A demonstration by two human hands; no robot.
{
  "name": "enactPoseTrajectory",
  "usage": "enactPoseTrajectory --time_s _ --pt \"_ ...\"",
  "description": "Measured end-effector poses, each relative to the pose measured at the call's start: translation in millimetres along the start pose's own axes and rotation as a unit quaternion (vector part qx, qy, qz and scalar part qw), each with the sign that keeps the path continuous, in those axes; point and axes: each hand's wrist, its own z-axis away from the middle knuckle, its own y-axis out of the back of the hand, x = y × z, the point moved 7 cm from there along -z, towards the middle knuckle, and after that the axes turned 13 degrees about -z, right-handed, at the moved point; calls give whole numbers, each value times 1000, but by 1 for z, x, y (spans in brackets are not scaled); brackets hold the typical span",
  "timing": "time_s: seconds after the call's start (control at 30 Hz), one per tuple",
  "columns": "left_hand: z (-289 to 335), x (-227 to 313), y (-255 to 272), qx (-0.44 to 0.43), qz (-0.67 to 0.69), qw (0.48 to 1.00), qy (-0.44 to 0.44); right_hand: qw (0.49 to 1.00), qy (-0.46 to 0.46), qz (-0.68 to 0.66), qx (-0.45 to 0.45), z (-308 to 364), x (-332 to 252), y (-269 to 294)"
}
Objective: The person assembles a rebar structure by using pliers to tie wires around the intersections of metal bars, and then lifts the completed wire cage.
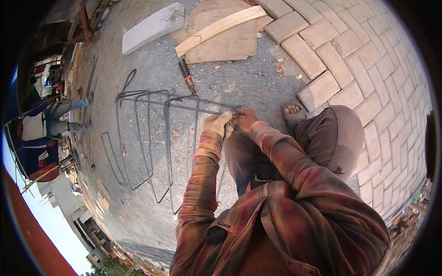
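Observation:
A frame of thin steel rebar [166, 138], made of long bars with several bent rectangular stirrups, stands on the gravel to the left. My left hand [217, 124], which looks to be in a pale work glove, is closed round the near end of its long bar [205, 110]. Right beside it, my right hand [246, 119] is pinched at the same end. Something small and dark shows between its fingers, too small to name. Beyond the frame lies a pair of long-handled pincers [186, 76] with dark and orange parts.
Farther off are a plywood sheet [225, 45] with a wooden plank [221, 30] on it, and a pale slab [154, 27]. Stacked paving bricks [304, 55] edge the gravel on the right. At the far left stands another person [55, 119].

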Motion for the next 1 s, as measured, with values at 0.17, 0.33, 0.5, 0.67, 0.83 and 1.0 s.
enactPoseTrajectory --time_s 0.17,0.33,0.5,0.67,0.83,1.0 --pt "0 -9 13 14 6 1000 22 945 -199 -243 -95 18 -40 -3" --pt "-26 -18 22 32 -97 995 -19 986 -135 -89 -49 -3 -68 12" --pt "-24 2 22 29 -300 953 -21 986 28 157 -56 19 -130 9" --pt "-20 18 15 -71 -455 887 26 982 22 159 -97 23 -134 11" --pt "-17 31 23 -60 -585 803 -98 973 73 204 -75 30 -146 -14" --pt "-9 66 14 13 -670 735 -106 976 87 176 -99 24 -141 -7"
